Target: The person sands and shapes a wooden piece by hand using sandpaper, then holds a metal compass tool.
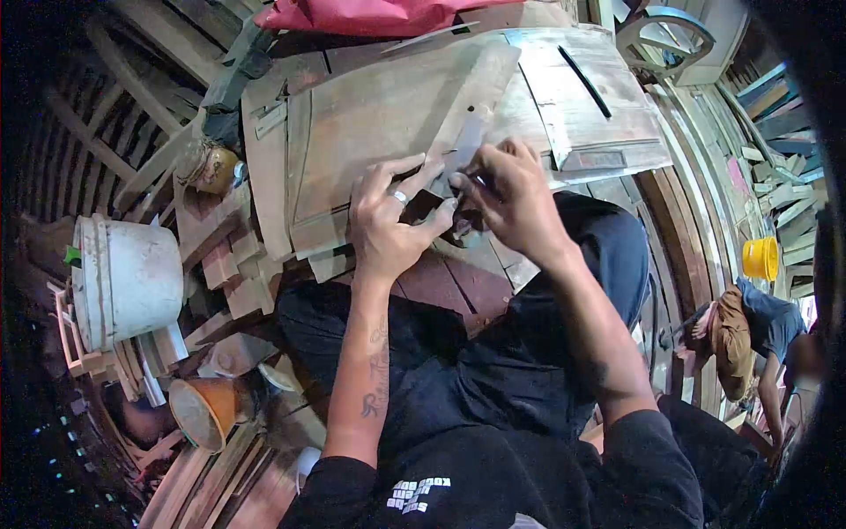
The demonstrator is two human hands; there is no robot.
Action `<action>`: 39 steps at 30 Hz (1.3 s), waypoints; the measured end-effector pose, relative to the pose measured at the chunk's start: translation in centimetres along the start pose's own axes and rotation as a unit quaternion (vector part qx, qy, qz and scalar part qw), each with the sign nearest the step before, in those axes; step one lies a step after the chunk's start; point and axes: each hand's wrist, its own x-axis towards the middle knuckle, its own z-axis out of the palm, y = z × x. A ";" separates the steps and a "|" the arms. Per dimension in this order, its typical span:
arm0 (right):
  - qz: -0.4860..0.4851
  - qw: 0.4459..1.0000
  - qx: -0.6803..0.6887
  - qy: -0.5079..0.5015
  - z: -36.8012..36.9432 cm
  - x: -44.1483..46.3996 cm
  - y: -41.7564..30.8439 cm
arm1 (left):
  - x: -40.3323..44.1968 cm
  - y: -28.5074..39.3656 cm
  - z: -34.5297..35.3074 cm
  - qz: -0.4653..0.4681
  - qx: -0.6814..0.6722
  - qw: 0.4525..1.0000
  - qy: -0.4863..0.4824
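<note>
My left hand (pixel 388 212), with a ring on one finger, rests at the near edge of a wooden panel (pixel 370 123). Its fingers are bent around a small dark item, too hidden to name. Close on its right, my right hand (pixel 511 198) is closed in a pinch on something small near the same item. A narrow wooden strip (pixel 485 79) lies slantwise on the panel beyond my hands. Farther right on the panel is a thin black stick (pixel 585 82).
A white bucket (pixel 132 278) and an orange container (pixel 203 413) stand at the left, near a jar (pixel 211 167) and wood pieces. Red cloth (pixel 370 16) lies at the top. A crouching person (pixel 749 335) and a yellow bucket (pixel 760 258) are at the right.
</note>
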 end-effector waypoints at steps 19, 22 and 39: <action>0.066 0.997 -0.010 0.045 0.3 0.4 1.0 | -0.1 -0.2 0.2 -0.003 -0.028 1.000 0.008; 0.082 0.989 -0.061 0.104 0.3 1.4 1.4 | -0.6 -0.3 0.2 -0.016 -0.038 0.999 0.003; 0.086 0.992 -0.064 0.060 0.1 1.6 0.4 | -0.3 -0.1 -0.3 -0.013 -0.039 0.999 0.001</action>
